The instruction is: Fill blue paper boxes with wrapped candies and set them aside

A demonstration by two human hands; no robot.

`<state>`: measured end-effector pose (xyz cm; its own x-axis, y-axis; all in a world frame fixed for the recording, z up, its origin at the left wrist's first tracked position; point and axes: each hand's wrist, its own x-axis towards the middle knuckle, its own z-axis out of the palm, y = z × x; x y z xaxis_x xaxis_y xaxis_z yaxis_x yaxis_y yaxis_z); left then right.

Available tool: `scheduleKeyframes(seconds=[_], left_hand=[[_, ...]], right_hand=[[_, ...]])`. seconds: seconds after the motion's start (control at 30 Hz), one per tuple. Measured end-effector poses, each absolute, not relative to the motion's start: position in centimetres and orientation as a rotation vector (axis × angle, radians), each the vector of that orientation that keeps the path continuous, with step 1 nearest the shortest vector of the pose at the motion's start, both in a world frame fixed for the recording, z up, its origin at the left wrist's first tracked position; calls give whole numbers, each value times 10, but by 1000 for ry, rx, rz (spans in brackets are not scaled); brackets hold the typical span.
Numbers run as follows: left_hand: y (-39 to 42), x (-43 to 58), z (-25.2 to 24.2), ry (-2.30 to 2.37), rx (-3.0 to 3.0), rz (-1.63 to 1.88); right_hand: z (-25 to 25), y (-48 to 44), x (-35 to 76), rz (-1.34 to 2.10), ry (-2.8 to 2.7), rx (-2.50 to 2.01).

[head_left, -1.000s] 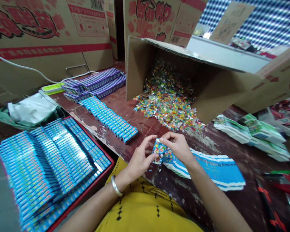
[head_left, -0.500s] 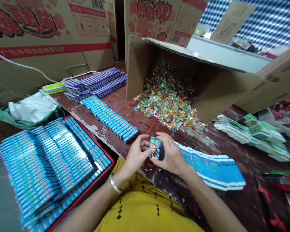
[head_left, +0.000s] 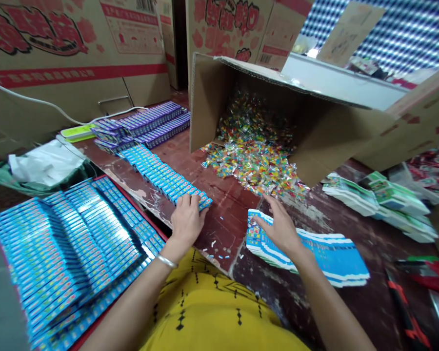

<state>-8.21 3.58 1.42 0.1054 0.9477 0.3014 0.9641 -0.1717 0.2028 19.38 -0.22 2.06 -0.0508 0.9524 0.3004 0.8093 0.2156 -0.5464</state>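
Observation:
My left hand point(head_left: 186, 220) rests on the near end of a row of small blue boxes point(head_left: 157, 173) on the table, its fingers curled over the last box point(head_left: 203, 199). My right hand point(head_left: 280, 226) lies with fingers spread on the left end of a fanned stack of flat blue box blanks point(head_left: 325, 256). Just beyond my right hand, a heap of small wrapped candies point(head_left: 254, 161) spills from a big cardboard box point(head_left: 325, 126) tipped on its side.
A red tray point(head_left: 160, 261) packed with several blue boxes sits at my left. Purple boxes point(head_left: 146, 124) lie at the back left, green and white flat packs point(head_left: 384, 202) at the right. Large cartons point(head_left: 69, 53) stand behind the worn table point(head_left: 227, 214).
The small blue box held in both hands has gone to the end of the row under my left hand. My right hand has moved onto the stack of flat blanks.

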Motion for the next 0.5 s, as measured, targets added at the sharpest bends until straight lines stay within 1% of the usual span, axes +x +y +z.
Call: scheduleKeyframes(seconds=[0.1, 0.2, 0.33, 0.5], left_hand=[[28, -73, 15, -1956, -2396, -701], [14, -49, 9, -1797, -2673, -797], [4, -10, -7, -1606, -2940, -738], [7, 9, -22, -1631, -2980, -612]], right_hand=[[13, 6, 209, 219, -1900, -1649], [2, 19, 217, 180, -2016, -1709], [-9, 30, 213, 182, -2162, -1783], [-1, 25, 210, 200, -2184, -1671]])
